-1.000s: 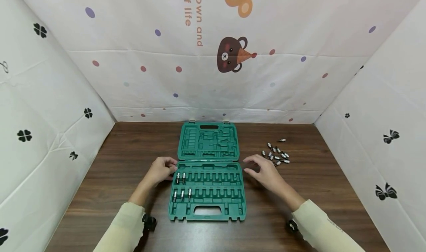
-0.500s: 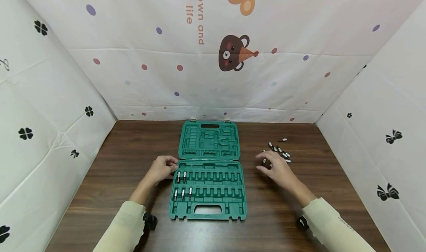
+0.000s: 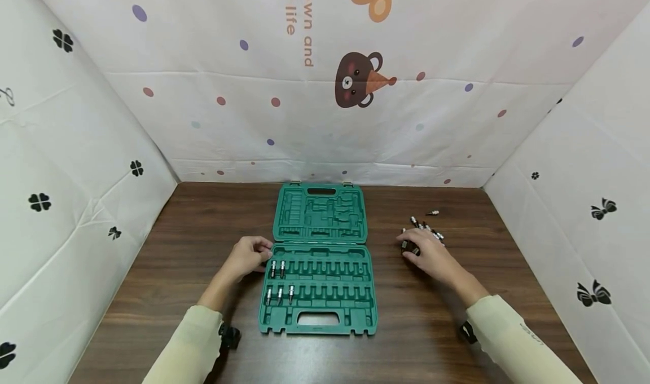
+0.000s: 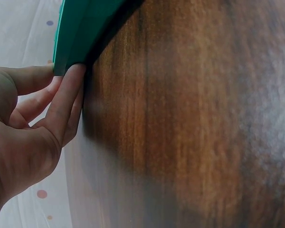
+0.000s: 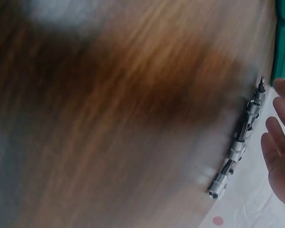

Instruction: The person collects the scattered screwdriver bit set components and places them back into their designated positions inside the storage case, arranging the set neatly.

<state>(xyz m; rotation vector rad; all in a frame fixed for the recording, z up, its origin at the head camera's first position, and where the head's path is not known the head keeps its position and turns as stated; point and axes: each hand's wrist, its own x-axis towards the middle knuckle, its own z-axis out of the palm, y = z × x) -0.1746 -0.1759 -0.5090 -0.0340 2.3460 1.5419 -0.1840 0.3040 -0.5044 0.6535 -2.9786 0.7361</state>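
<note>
A green plastic socket case (image 3: 350, 321) lies unfolded on the table, its moulded lid (image 3: 320, 232) toward the back. Several silver bit sockets (image 3: 282, 269) sit upright in the left slots of its two rows. At the case's left edge, my left hand (image 3: 247, 257) pinches the rim; in the left wrist view the thumb and fingertips meet the green wall (image 4: 78, 35). My right hand (image 3: 431, 255) hovers with relaxed, parted fingers at the loose pile of bit sockets (image 5: 237, 149), partly hiding it in the head view. Nothing shows between its fingers.
One bit socket (image 3: 433, 212) lies apart behind the pile. The brown wooden table (image 3: 203, 215) is walled by white printed cloth (image 3: 304, 130) at the back and both sides.
My right hand has moved rightward from beside the case to the pile of bit sockets. The left hand stays at the case's left edge.
</note>
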